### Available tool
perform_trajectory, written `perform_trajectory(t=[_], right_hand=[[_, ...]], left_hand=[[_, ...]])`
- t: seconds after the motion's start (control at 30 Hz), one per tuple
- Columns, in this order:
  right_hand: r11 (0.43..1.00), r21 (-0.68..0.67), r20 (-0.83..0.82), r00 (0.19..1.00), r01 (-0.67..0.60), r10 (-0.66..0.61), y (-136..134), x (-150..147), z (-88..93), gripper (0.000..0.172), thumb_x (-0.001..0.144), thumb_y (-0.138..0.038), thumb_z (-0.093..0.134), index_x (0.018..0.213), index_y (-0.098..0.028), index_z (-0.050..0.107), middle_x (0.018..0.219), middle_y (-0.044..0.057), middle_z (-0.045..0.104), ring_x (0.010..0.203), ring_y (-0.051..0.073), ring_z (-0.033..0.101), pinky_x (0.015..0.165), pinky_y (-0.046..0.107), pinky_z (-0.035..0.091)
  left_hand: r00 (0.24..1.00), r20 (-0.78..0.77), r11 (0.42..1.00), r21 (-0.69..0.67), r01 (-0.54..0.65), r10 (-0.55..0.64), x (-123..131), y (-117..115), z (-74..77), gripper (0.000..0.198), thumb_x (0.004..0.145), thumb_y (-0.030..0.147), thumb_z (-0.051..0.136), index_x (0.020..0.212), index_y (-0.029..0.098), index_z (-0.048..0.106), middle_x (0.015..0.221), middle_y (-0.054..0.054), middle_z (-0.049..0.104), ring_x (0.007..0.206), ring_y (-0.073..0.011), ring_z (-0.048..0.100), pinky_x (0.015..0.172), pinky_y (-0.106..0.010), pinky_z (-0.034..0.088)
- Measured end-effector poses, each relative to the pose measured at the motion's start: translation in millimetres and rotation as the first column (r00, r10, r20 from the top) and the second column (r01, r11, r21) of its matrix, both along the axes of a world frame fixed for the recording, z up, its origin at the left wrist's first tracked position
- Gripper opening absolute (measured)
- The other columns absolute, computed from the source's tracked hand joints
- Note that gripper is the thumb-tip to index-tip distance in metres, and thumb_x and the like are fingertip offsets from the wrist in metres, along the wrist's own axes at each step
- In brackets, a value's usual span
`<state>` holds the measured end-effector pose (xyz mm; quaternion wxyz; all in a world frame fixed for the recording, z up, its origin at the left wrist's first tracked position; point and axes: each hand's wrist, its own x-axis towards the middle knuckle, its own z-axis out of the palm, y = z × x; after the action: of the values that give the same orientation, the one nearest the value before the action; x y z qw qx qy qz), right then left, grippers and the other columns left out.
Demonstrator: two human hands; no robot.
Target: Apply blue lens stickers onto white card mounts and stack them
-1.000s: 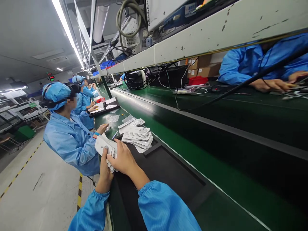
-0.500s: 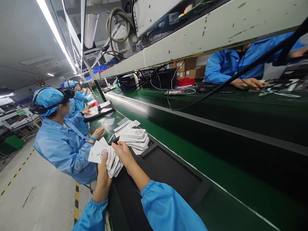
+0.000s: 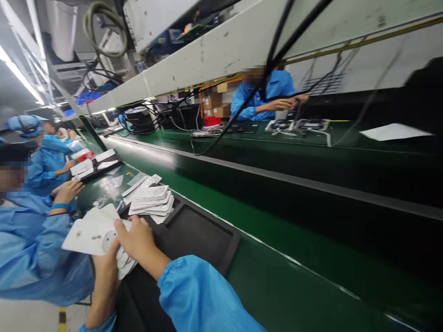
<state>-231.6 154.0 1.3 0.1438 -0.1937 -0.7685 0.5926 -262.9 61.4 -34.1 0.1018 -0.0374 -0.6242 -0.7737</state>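
Observation:
My left hand point(image 3: 106, 269) is closed around a fanned stack of white flat panels point(image 3: 86, 235) with rounded corners. The top one carries a grey circle with small dark marks. My right hand point(image 3: 138, 240) grips the same stack from its right side, thumb and fingers on the panels' edge; some fingertips are hidden. Just beyond, a second pile of white panels point(image 3: 152, 200) lies on the far end of a black tray point(image 3: 204, 230). My forearms pass over the tray's near part.
A co-worker's hand point(image 3: 67, 191) is close by on the left, near clear plastic bags point(image 3: 112, 183). Another black tray point(image 3: 100, 168) with white panels stands farther along the green bench point(image 3: 277, 276). Across the bench, another person point(image 3: 265, 99) works beneath a hanging black cable point(image 3: 238, 103).
The view has swung right, so the hands and piles appear farther left. Both hands stay on the stack, and my right hand now covers more of the panels' right side.

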Motion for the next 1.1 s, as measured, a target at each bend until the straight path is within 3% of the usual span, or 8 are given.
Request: perform_trajectory(t=[0.23,0.4,0.53,0.73,1.1], right_hand=[[0.989,0.026,-0.017,0.989,0.144,-0.144,-0.2,-1.7,-3.3,0.04,0.109,-0.045,0.049,0.108,-0.013,0.072,0.104,0.016,0.069,0.105,0.034,0.064,0.096,0.044,0.047],[0.978,-0.011,-0.159,0.965,0.208,-0.208,-5.7,-1.2,-22.9,0.037,0.107,-0.038,0.04,0.096,-0.018,0.069,0.098,0.014,0.069,0.101,0.033,0.063,0.092,0.041,0.046],[0.967,-0.052,-0.303,0.918,0.251,-0.254,-9.3,0.4,-39.5,0.043,0.102,-0.044,0.029,0.091,-0.021,0.064,0.097,0.012,0.068,0.099,0.033,0.061,0.088,0.039,0.044],[0.955,-0.114,-0.434,0.852,0.273,-0.295,-10.5,1.2,-54.3,0.054,0.097,-0.051,0.023,0.096,-0.02,0.067,0.098,0.01,0.07,0.097,0.03,0.063,0.087,0.038,0.043],[0.95,-0.166,-0.499,0.808,0.265,-0.313,-10.1,-2.8,-68.0,0.051,0.094,-0.05,0.028,0.1,-0.02,0.069,0.104,0.01,0.071,0.102,0.031,0.064,0.092,0.042,0.046]], left_hand=[[0.995,-0.097,0.999,-0.046,0.003,-0.007,1.6,6.3,-3.3,0.06,0.064,0.02,0.085,0.119,0.017,0.061,0.128,-0.008,0.062,0.129,-0.0307,0.053,0.12,-0.051,0.032],[0.993,-0.116,0.995,-0.093,0.017,-0.028,-2.2,0.7,-13.7,0.061,0.062,0.018,0.088,0.117,0.015,0.061,0.122,-0.011,0.065,0.124,-0.0324,0.058,0.116,-0.051,0.037],[0.992,-0.122,0.992,-0.122,-0.027,0.012,-2.3,-2.4,-19.8,0.065,0.054,0.018,0.092,0.112,0.015,0.062,0.116,-0.011,0.067,0.12,-0.033,0.06,0.116,-0.051,0.038],[0.988,-0.122,0.985,-0.157,0.07,-0.09,11.1,-2.1,-20.3,0.06,0.054,0.032,0.09,0.104,0.012,0.065,0.107,-0.014,0.069,0.104,-0.0329,0.066,0.102,-0.047,0.051],[0.983,-0.105,0.974,-0.185,0.129,-0.15,14.3,-3.0,-21.6,0.064,0.053,0.044,0.088,0.105,0.012,0.065,0.109,-0.017,0.069,0.107,-0.0342,0.066,0.099,-0.046,0.052]])
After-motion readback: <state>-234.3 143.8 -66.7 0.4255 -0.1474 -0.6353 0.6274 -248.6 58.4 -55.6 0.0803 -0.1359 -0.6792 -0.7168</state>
